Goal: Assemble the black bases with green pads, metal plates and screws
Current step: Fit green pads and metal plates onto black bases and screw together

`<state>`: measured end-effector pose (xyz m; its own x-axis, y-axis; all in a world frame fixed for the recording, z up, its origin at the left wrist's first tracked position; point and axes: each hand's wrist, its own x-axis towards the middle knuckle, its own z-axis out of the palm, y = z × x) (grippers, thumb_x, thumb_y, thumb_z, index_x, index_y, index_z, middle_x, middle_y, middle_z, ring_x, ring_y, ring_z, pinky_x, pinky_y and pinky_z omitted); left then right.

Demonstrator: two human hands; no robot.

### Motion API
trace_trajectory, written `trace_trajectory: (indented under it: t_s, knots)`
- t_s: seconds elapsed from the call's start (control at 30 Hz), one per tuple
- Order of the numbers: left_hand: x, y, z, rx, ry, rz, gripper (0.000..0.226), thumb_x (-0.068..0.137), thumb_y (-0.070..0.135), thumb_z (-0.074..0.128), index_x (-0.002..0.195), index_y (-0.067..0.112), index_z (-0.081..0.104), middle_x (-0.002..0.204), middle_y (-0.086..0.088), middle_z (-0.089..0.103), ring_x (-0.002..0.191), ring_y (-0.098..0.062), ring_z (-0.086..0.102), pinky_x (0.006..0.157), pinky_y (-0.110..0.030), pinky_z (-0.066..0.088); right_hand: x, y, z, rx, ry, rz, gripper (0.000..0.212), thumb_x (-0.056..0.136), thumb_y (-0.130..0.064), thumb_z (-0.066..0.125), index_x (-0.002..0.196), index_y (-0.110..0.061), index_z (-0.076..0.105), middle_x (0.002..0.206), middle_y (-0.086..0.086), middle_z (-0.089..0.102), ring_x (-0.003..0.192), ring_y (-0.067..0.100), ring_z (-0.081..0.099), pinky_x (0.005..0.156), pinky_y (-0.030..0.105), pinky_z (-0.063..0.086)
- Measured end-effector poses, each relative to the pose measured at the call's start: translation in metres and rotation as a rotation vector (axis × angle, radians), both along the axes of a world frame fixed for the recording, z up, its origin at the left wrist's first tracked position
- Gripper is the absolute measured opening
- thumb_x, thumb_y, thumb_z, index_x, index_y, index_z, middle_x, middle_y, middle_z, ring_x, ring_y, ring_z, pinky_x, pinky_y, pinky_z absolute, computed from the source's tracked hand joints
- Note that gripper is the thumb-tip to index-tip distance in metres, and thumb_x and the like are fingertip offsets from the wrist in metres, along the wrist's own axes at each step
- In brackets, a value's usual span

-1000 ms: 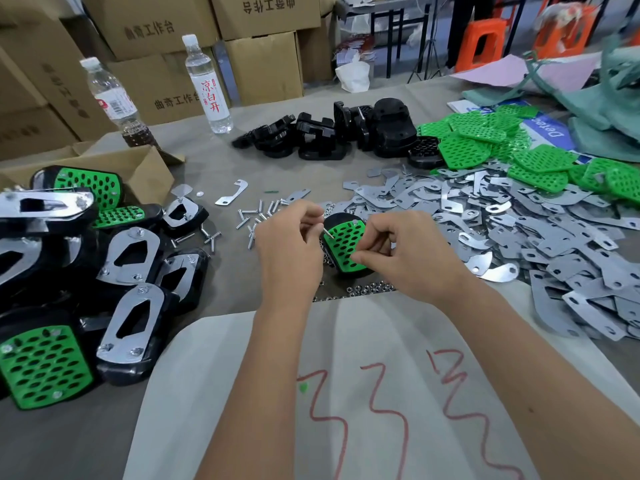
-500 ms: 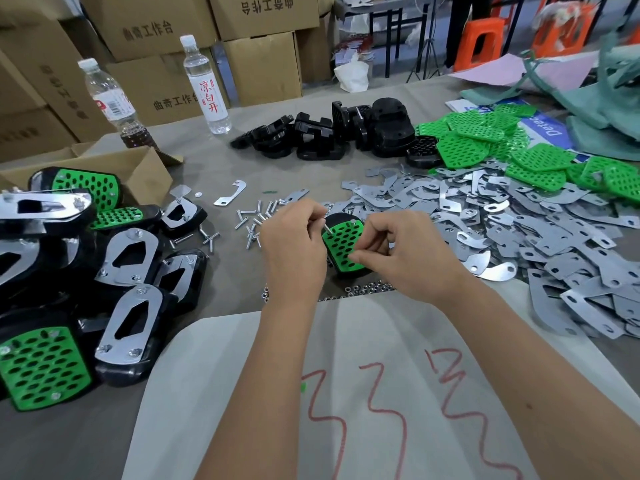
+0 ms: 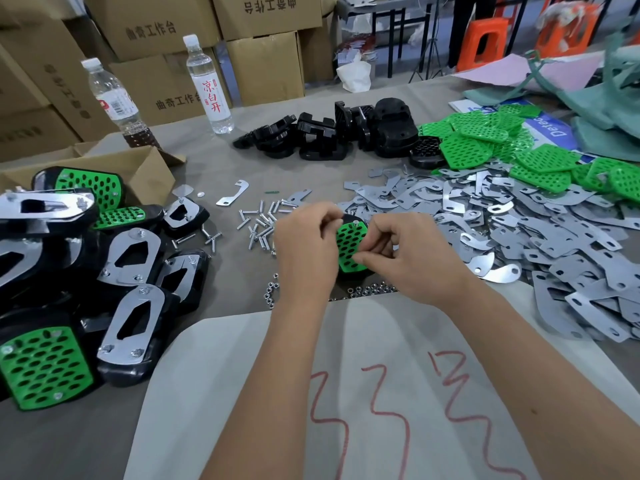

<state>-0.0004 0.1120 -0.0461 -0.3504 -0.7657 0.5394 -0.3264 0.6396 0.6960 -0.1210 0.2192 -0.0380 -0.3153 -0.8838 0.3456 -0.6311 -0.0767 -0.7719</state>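
Gripping a black base (image 3: pixel 348 220) topped with a perforated green pad (image 3: pixel 350 244), a person works with both hands at the middle of a cloth-covered table (image 3: pixel 214 174). The left hand (image 3: pixel 306 252) curls its fingers round the piece's left edge, while the right hand (image 3: pixel 410 258) pinches the pad's lower right edge between thumb and fingertips. A round silver screw head (image 3: pixel 355 222) sits in the pad's top corner. Loose slender screws (image 3: pixel 261 220) lie scattered just beyond the left hand; small hex nuts (image 3: pixel 367 291) are strewn below the piece. Flat, dull-grey metal plates (image 3: pixel 519 230) spread in a heap to the right, beside a pile of honeycomb-holed green pads (image 3: pixel 502 143). Glossy black bases (image 3: pixel 346 136) cluster farther back. Finished units with shiny plates (image 3: pixel 135 320) are stacked at left. Two clear plastic bottles (image 3: pixel 207 88) stand before cardboard boxes (image 3: pixel 263 67).
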Motion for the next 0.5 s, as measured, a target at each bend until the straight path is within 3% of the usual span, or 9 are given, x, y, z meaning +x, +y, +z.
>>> trace_trajectory:
  t_s: [0.17,0.37,0.5]
  knots:
    - [0.014,-0.01,0.001,0.173,0.058,0.051,0.014,0.084,0.002,0.078,0.084,0.017,0.078,0.078,0.01,0.074,0.073,-0.005,0.069,0.08,-0.033,0.058,-0.001,0.001,0.002,0.022,0.041,0.002,0.025,0.081,-0.001,0.085,0.072,-0.016,0.066,0.065,-0.011,0.064,0.059,0.002,0.06,0.057,0.011,0.044]
    - [0.002,-0.001,0.004,0.0,-0.042,0.026,0.019,0.083,-0.003,0.073,0.091,0.013,0.076,0.084,0.003,0.074,0.082,-0.021,0.07,0.081,-0.043,0.057,0.004,-0.001,0.006,0.04,0.119,-0.025,0.027,0.079,0.002,0.083,0.07,-0.016,0.066,0.06,-0.017,0.061,0.058,-0.001,0.062,0.056,0.011,0.045]
    - [-0.001,0.0,0.002,-0.032,-0.049,0.039,0.019,0.081,-0.008,0.071,0.087,0.01,0.075,0.083,-0.001,0.075,0.08,-0.023,0.069,0.08,-0.043,0.057,0.009,-0.003,0.01,0.084,0.202,-0.074,0.025,0.081,-0.004,0.083,0.07,-0.019,0.066,0.065,-0.007,0.068,0.064,0.007,0.065,0.068,0.026,0.054]
